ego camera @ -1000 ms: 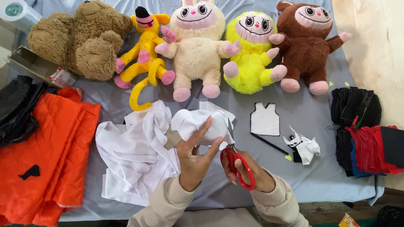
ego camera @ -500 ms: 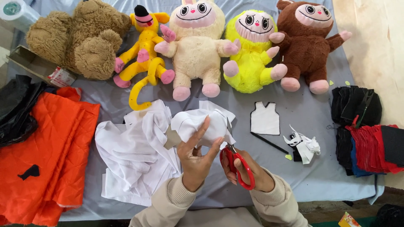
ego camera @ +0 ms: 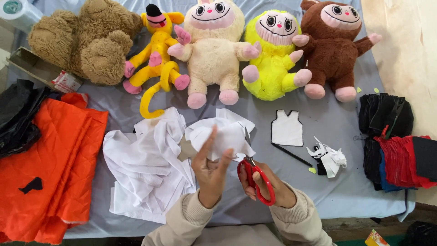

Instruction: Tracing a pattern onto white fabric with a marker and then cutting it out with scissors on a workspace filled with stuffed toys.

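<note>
The left hand (ego camera: pixel 210 167) holds a white cloth piece (ego camera: pixel 223 136) above the grey surface (ego camera: pixel 255 114), and the right hand (ego camera: pixel 266 182) grips red scissors (ego camera: pixel 256 178) cutting it. The blades are close to the left fingers, so a slip could nick them. A small red-white packet (ego camera: pixel 67 82) lies far left.

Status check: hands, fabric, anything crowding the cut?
Left hand holds white fabric piece. Right hand works red scissors at its edge. White cloth pile alongside.
</note>
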